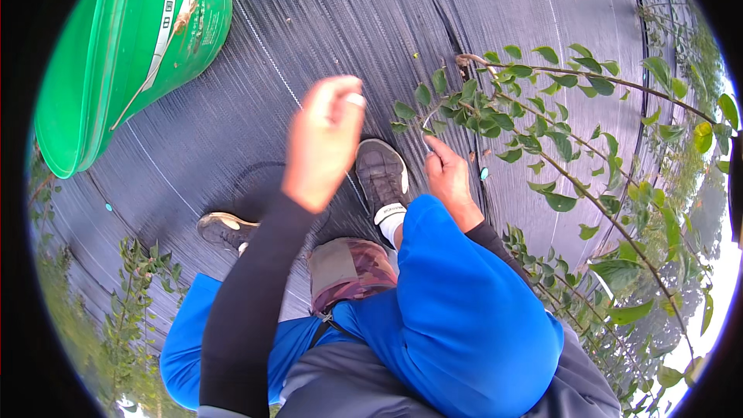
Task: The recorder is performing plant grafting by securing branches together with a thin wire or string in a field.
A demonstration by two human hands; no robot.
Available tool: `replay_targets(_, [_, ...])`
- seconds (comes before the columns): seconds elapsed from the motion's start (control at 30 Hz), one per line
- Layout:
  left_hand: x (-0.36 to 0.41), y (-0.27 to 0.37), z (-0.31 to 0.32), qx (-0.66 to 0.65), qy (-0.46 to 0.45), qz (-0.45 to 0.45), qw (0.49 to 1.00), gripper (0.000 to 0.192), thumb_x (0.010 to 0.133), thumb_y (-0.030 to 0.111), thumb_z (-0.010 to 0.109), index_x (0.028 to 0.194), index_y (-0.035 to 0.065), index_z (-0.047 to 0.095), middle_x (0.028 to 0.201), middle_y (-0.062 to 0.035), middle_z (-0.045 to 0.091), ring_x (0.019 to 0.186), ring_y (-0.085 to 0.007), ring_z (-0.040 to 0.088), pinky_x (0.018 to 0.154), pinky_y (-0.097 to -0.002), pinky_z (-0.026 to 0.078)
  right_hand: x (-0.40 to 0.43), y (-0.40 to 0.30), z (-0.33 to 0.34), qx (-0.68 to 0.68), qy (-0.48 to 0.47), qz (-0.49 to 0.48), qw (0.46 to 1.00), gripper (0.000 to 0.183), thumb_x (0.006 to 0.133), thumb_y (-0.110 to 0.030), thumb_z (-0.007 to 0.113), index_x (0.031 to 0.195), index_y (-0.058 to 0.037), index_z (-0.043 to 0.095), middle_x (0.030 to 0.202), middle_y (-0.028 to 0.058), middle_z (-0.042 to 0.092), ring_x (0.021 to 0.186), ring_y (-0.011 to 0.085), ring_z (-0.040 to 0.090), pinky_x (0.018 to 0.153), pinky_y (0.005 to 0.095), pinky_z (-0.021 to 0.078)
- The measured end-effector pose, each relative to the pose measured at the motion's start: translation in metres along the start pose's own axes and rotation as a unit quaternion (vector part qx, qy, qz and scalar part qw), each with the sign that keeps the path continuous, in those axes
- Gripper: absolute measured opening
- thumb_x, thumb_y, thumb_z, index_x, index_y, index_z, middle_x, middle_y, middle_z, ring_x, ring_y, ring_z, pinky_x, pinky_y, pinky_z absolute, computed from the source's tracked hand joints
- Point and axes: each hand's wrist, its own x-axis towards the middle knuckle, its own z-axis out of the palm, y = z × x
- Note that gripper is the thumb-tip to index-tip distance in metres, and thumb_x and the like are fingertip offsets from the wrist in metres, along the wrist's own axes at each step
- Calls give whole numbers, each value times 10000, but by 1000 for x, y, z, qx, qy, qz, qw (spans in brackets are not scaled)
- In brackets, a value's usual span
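My left hand (325, 139) is raised over the black woven ground cover (400, 23), blurred, with its fingers curled; whether anything sits in them cannot be made out. My right hand (448, 177) is low beside my right knee, closed around a thin curved pale hook (426, 128), which looks like metal. The hook's tip reaches in among the leaves of a leafy shrub (482, 116). From a pale bent base (469, 59) near the ground cover, long stems spread to the right. Between my hands is my dark shoe (380, 177).
A green plastic bucket (130, 40) with a wire handle and printed writing is at upper left, its mouth facing left. A camouflage padded seat (351, 273) is strapped between my legs. More shrubs (136, 290) grow at lower left. Turquoise pegs (484, 173) dot the ground cover.
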Motion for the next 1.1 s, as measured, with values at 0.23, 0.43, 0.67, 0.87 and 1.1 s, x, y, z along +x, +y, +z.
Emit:
replay_targets(0.23, [-26, -66, 96, 51, -147, -127, 980, 466, 818, 269, 606, 1205, 19, 536, 1142, -189, 602, 1081, -328, 566, 923, -392, 434, -5, -15, -15, 10, -14, 12, 1000, 328, 842, -76, 506, 1151, -55, 612, 1031, 213, 642, 922, 275, 660, 789, 335, 499])
replay_targets(0.43, [-14, -66, 106, 34, -195, -125, 972, 478, 849, 200, 606, 1268, 8, 480, 1039, -137, 627, 872, -222, 620, 800, -337, 472, -5, -18, -17, 21, -27, 26, 999, 320, 853, -60, 511, 1155, -55, 616, 836, 88, 601, 716, 135, 564, 645, 271, 451])
replay_targets(0.67, [-5, -55, 96, 39, -188, -188, 963, 291, 844, 146, 590, 1092, -5, 591, 820, -76, 620, 766, -154, 591, 704, -301, 464, -6, -8, -9, 42, -6, 2, 999, 320, 872, -56, 508, 1178, -43, 598, 651, -17, 531, 573, 53, 464, 528, 238, 404])
replay_targets(0.87, [-1, -29, 82, 57, -216, -230, 947, 263, 801, 244, 563, 945, 34, 624, 818, -137, 658, 797, -285, 644, 732, -375, 483, -1, -4, -5, 11, -20, 30, 999, 312, 879, -99, 507, 1175, -61, 598, 635, 29, 549, 558, 71, 479, 522, 258, 413])
replay_targets(1.1, [-18, -23, 70, 54, -240, -225, 943, 224, 823, 173, 556, 928, -17, 610, 772, -114, 646, 726, -167, 615, 674, -320, 476, 0, -16, 3, 6, -5, 67, 998, 295, 873, -117, 511, 1152, -82, 600, 744, 221, 608, 671, 289, 634, 633, 365, 476])
